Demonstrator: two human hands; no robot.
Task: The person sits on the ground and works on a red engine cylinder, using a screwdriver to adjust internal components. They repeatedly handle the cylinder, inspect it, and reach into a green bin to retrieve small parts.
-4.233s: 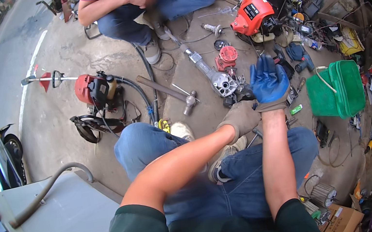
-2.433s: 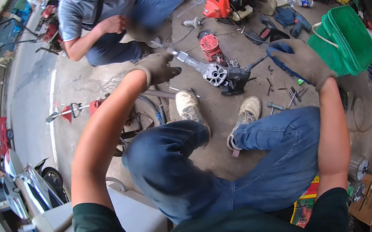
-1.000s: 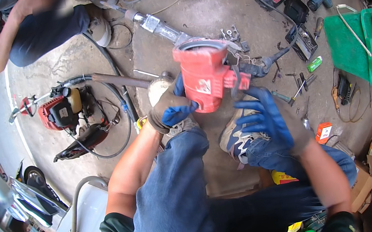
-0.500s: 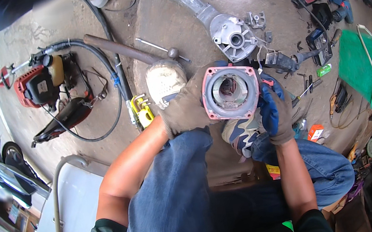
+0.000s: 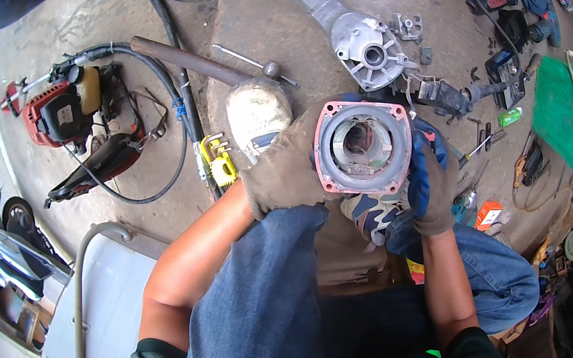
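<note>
Both my hands wear brown work gloves with blue on them. My left hand (image 5: 289, 171) is closed round the left side of a motor housing (image 5: 328, 174), its fingers mostly hidden behind it. The housing has a reddish squarish flange with corner holes, a grey ring and an open round bore facing up at me. At its right edge, my right hand (image 5: 430, 185) has curled fingers against the housing; a small red bit shows by the fingertips. Beyond the housing, a silver gear case (image 5: 364, 52) with a long shaft lies on the floor.
A hammer (image 5: 187, 60), a screwdriver (image 5: 236, 58) and yellow hex keys (image 5: 222, 167) lie by my left shoe (image 5: 258, 112). A red engine (image 5: 53, 119) with a hose sits at left. Brackets, a green plastic sheet (image 5: 569, 112) and loose tools spread at right.
The housing has tilted slightly and looks a little larger, nearer to me. My right hand's fingers have shifted along its right edge. The whole view has moved slightly.
</note>
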